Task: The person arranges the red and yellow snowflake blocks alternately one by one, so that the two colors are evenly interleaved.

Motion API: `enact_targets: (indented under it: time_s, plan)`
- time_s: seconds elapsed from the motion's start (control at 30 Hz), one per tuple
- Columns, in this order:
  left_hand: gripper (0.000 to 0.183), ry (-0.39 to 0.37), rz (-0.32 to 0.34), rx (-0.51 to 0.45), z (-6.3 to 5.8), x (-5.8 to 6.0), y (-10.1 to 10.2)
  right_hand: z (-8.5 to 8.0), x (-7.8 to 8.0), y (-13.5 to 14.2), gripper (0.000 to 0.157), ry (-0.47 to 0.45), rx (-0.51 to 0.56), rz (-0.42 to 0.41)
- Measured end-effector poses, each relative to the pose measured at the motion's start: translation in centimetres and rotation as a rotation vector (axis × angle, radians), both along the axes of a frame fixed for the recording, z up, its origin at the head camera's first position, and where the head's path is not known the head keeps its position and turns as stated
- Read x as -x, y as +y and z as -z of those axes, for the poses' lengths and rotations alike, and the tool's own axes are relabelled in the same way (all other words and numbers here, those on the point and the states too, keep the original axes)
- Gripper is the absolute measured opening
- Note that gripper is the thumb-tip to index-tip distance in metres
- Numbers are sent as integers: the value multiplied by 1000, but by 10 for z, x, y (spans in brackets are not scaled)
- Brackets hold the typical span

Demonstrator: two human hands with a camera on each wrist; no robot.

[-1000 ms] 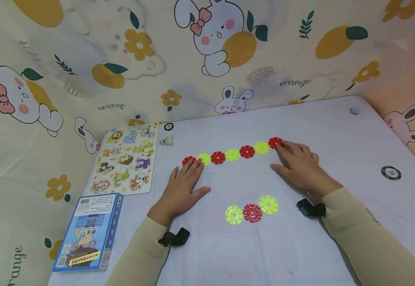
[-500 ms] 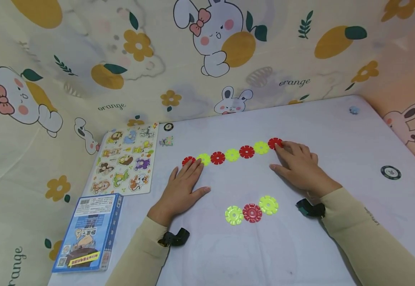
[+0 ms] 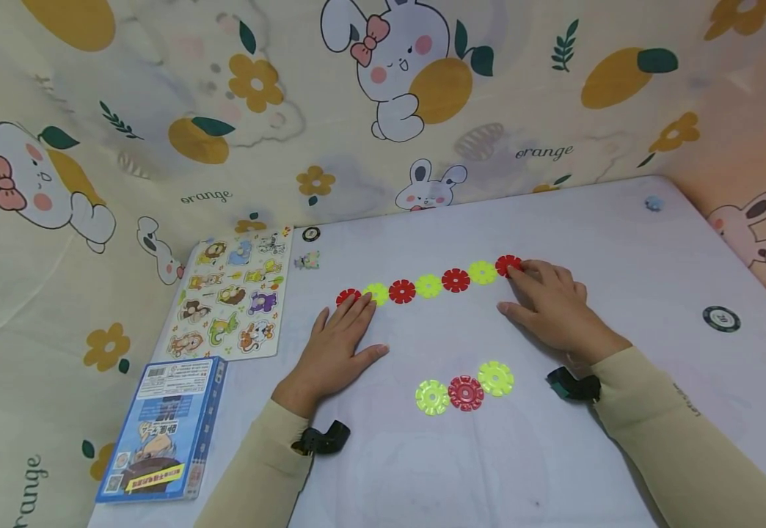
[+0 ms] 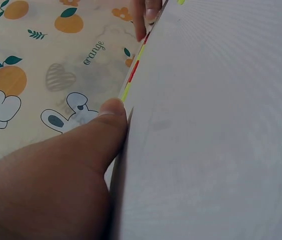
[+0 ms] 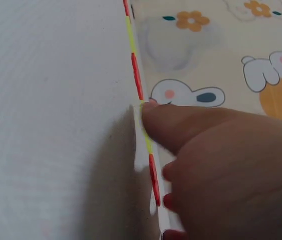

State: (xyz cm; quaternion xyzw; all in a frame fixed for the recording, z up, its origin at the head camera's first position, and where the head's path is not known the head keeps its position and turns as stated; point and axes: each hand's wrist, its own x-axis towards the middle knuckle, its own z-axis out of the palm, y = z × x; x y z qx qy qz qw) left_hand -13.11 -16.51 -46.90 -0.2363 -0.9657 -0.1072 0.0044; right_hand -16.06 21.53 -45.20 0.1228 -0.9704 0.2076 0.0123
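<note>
A line of red and yellow-green notched plastic discs runs across the white table, edge to edge. My left hand lies with straight fingers over the line's left end, fingertips on the red end disc and the yellow-green one beside it. At the other end, my right hand touches the red end disc with its index fingertip, thumb apart on the cloth. Nearer me lies a shorter group, a red disc between two yellow-green ones. In the right wrist view the line appears edge-on.
An animal sticker sheet and a blue box lie at the left. Behind are a black chip and a small figure. Another black chip and a tiny blue piece are at the right. Patterned cloth walls border the table.
</note>
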Motion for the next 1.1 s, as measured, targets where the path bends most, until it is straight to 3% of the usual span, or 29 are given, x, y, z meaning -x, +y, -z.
enact_targets:
  time_s: [0.1, 0.17, 0.33, 0.5, 0.67, 0.87, 0.97, 1.1]
  plan:
    - [82, 1, 0, 7, 0, 0, 0, -5, 0, -3, 73, 14, 102, 3]
    - [82, 0, 1, 10, 0, 0, 0, -9, -1, -5, 67, -7, 225, -13]
    - [82, -4, 8, 5, -1, 0, 0, -18, -8, -16, 57, -238, 545, -97]
    - [81, -3, 7, 0, 0, 1, 0, -21, -22, -39, 54, -418, 697, -307]
    - [82, -9, 3, 8, 0, 0, -1, -24, -41, -64, 68, -558, 671, -475]
    - [82, -1, 6, 10, -1, 1, -1, -26, -59, -83, 74, -691, 581, -585]
    - [82, -5, 9, 10, -1, 1, -1, -24, -64, -88, 68, -663, 504, -586]
    - [82, -6, 8, 8, -1, 0, -1, -21, -67, -91, 52, -502, 327, -596]
